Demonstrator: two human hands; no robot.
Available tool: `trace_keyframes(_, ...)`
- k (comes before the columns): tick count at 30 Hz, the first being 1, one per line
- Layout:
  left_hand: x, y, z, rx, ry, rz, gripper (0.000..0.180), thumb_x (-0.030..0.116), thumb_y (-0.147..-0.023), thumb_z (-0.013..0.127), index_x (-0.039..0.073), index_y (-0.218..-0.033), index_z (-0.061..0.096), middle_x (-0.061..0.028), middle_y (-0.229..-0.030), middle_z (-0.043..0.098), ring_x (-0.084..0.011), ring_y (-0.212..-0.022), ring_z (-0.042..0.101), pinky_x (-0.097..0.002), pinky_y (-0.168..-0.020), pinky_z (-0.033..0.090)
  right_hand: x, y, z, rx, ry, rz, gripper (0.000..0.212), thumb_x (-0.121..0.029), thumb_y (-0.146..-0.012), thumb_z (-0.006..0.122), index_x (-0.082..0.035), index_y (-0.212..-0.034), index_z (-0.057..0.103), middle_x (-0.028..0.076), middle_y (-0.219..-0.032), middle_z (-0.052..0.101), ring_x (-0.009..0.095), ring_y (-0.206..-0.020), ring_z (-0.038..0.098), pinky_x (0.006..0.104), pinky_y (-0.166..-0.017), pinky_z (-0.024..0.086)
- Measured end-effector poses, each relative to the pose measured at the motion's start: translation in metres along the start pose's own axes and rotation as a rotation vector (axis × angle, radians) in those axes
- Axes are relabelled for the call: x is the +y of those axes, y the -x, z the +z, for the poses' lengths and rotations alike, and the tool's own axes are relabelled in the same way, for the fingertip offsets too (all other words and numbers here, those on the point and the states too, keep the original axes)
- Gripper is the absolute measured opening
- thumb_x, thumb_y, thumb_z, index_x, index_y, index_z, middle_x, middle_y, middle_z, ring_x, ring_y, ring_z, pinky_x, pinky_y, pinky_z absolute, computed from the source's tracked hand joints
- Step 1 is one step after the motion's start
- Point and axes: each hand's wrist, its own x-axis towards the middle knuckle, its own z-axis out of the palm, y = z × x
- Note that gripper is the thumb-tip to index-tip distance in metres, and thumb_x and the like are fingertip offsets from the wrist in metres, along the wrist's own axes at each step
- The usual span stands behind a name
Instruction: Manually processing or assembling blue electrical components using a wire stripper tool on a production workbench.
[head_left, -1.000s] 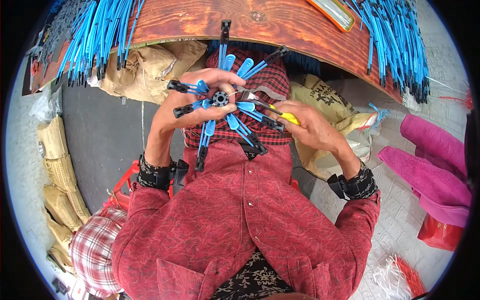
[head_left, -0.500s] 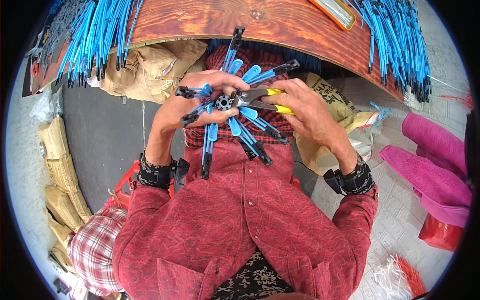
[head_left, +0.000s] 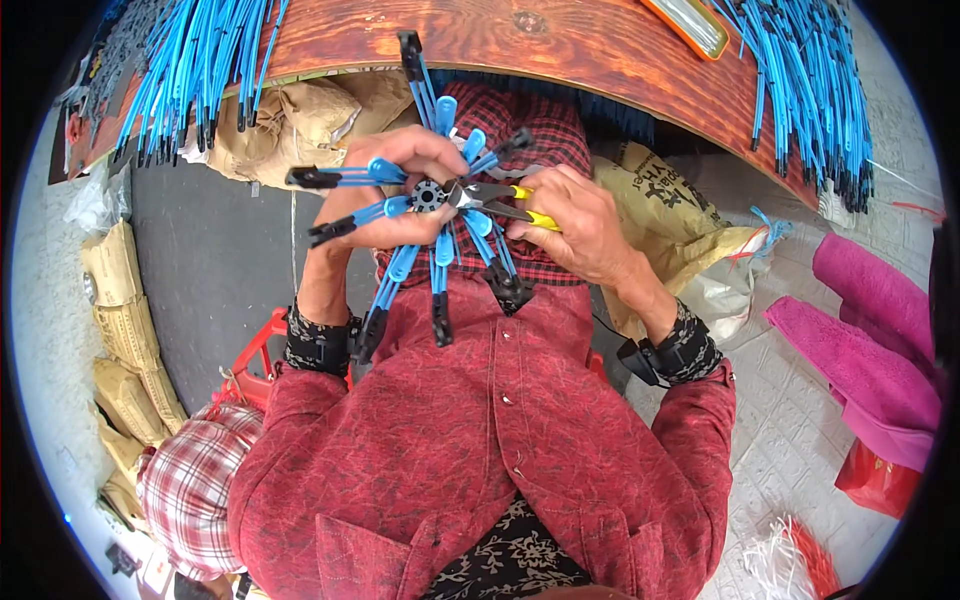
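Note:
My left hand is closed around the middle of an umbrella frame, thumb below and fingers above its round black hub. Blue ribs with black ends fan out from the hub on every side, several passing across that hand. A pair of pliers with yellow grips is in my closed right hand. The jaws point left and meet the hub's right side, near my left fingertips. Whatever lies between the jaws is too small to make out.
A wooden bench curves across the far side. Bundles of blue ribs hang over it at left and right. An orange-rimmed tray lies on top. Sacks stand beneath; pink cloths lie at right.
The umbrella frame has turned in my left hand, so its ribs point in different directions. Both hands have shifted slightly left, and the pliers remain at the hub.

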Motion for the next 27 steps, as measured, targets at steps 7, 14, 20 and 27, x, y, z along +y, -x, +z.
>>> trace_keyframes(7,0.005,-0.001,-0.006,-0.03,0.24,-0.198,0.029,0.003,-0.075,0.079,0.002,-0.097,0.061,-0.0038,-0.086,0.072,-0.0076,-0.081,0.068,-0.0237,-0.066,0.052,0.006,-0.002,0.005,-0.034,-0.132,0.072,0.033,-0.032,-0.083,0.08,-0.004,-0.088,0.062,0.008,-0.083,0.06,0.029,-0.081,0.061,0.0409,-0.07,0.049)
trace_keyframes(14,0.009,-0.005,-0.006,-0.224,0.21,-0.061,0.033,0.012,-0.072,0.08,0.002,-0.097,0.06,-0.0062,-0.085,0.069,-0.0106,-0.074,0.069,-0.0239,-0.065,0.052,0.009,-0.004,-0.021,-0.259,-0.169,0.025,0.036,-0.037,-0.089,0.074,-0.005,-0.084,0.058,0.008,-0.083,0.059,0.03,-0.08,0.06,0.0426,-0.07,0.048)
trace_keyframes(20,0.006,-0.006,-0.006,-0.183,0.16,-0.008,0.034,0.015,-0.071,0.079,0.002,-0.096,0.061,-0.0072,-0.085,0.069,-0.0115,-0.07,0.069,-0.0254,-0.06,0.053,0.009,0.002,-0.019,-0.228,-0.187,0.051,0.039,-0.04,-0.09,0.073,-0.004,-0.084,0.059,0.009,-0.081,0.058,0.03,-0.077,0.06,0.0433,-0.067,0.047)
trace_keyframes(27,0.01,-0.01,-0.007,-0.188,0.27,-0.12,0.036,0.008,-0.066,0.077,0.006,-0.099,0.063,-0.0039,-0.085,0.074,-0.0119,-0.075,0.069,-0.0277,-0.066,0.051,0.006,-0.003,-0.041,-0.393,-0.324,0.184,0.042,-0.041,-0.095,0.07,-0.002,-0.084,0.059,0.01,-0.074,0.055,0.028,-0.069,0.058,0.0406,-0.062,0.045)
